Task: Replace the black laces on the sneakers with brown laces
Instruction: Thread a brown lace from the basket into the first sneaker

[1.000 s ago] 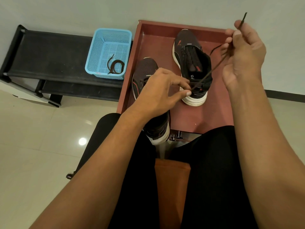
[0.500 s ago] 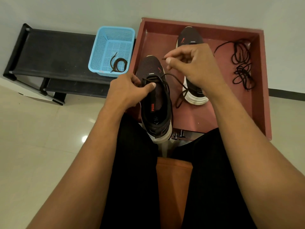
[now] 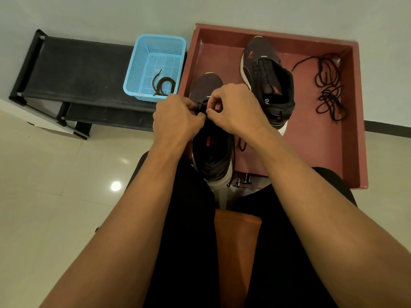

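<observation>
On rack, far left: one basket, one brown lace coiled inside. Left hand knuckles up over near sneaker, fingers curled, pinching lace at eyelets. Right hand touching left, thumb and forefinger pinched on same lace; slack looping down sneaker's right side. Two sneakers: near one with heel past tray front rim, far sneaker inside tray. Black laces tangled at tray's right; number unclear.
</observation>
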`<action>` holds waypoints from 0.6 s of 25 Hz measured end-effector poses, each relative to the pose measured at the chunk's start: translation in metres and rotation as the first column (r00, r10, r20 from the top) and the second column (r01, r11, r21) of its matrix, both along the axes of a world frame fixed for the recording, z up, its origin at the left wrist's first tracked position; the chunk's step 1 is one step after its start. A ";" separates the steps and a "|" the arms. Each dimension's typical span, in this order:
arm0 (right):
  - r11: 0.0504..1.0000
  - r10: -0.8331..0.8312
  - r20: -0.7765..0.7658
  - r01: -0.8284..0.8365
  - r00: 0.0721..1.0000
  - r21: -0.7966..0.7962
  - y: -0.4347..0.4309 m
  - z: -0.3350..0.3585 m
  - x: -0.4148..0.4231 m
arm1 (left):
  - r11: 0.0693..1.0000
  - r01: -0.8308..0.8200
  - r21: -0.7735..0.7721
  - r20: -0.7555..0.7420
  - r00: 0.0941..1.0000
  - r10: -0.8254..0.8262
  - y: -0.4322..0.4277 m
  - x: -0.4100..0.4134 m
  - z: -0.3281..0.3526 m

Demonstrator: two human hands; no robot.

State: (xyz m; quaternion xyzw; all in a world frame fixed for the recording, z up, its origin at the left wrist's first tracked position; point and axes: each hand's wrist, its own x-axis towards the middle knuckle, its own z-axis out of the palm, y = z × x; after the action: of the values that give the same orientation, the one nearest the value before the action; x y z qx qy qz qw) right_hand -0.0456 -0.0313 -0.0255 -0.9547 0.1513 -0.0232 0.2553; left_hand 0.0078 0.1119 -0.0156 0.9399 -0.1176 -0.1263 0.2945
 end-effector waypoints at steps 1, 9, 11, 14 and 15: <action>1.000 -0.020 0.006 0.020 1.000 -0.022 0.002 -0.002 0.001 | 1.000 0.002 -0.004 0.008 1.000 -0.002 0.000 0.000 0.000; 0.981 -0.193 0.046 0.191 0.980 0.043 0.013 -0.012 0.005 | 0.999 0.031 -0.026 -0.015 0.999 -0.032 0.003 0.005 -0.003; 0.983 -0.175 0.023 0.173 0.984 0.053 0.013 -0.013 0.006 | 0.998 0.050 -0.033 -0.033 0.998 -0.051 0.004 0.008 -0.004; 0.984 -0.164 -0.007 0.164 0.986 0.063 0.012 -0.014 0.008 | 0.996 0.060 -0.059 -0.060 0.996 -0.063 0.003 0.009 -0.006; 0.983 -0.174 0.002 0.173 0.985 0.067 0.011 -0.014 0.008 | 0.995 0.060 -0.076 -0.065 0.996 -0.065 0.002 0.009 -0.008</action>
State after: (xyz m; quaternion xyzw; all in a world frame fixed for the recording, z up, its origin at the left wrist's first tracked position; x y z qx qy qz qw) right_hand -0.0378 -0.0199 -0.0398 -0.9288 0.2336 -0.0442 0.2844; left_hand 0.0173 0.1141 -0.0236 0.9194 -0.1417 -0.1627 0.3288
